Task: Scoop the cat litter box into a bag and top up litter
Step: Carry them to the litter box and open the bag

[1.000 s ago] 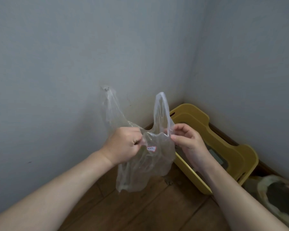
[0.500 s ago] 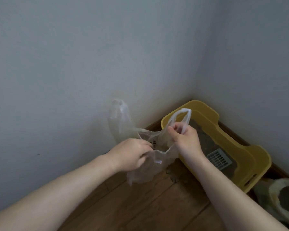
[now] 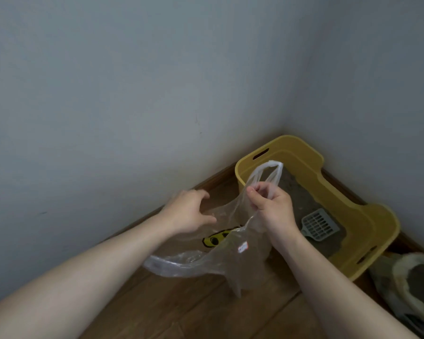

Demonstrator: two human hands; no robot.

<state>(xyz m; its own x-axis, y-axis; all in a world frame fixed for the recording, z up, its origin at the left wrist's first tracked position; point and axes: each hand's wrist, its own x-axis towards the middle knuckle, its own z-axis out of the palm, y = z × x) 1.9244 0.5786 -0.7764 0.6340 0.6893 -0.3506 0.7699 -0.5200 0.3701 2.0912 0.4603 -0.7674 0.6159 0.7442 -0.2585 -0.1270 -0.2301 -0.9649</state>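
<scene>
A clear plastic bag [image 3: 233, 260] with a yellow print hangs low over the wooden floor, its mouth spread between my hands. My right hand [image 3: 272, 209] pinches one handle loop, which stands up over the box's near corner. My left hand [image 3: 189, 211] sits inside the bag's mouth, fingers spread against the film. The yellow litter box [image 3: 367, 228] stands in the room corner, holding grey litter [image 3: 301, 194]. A grey slotted scoop [image 3: 320, 225] lies on the litter near the box's front end.
Grey walls meet right behind the box. An open sack of grey litter [image 3: 419, 282] with a rolled-down pale rim stands at the lower right, beside the box. Wooden floor [image 3: 181, 309] stretches towards me.
The bag has dropped from chest height towards the floor. My left hand let go of its pinch and slid into the bag's mouth, spreading it. The view tilted down towards the box.
</scene>
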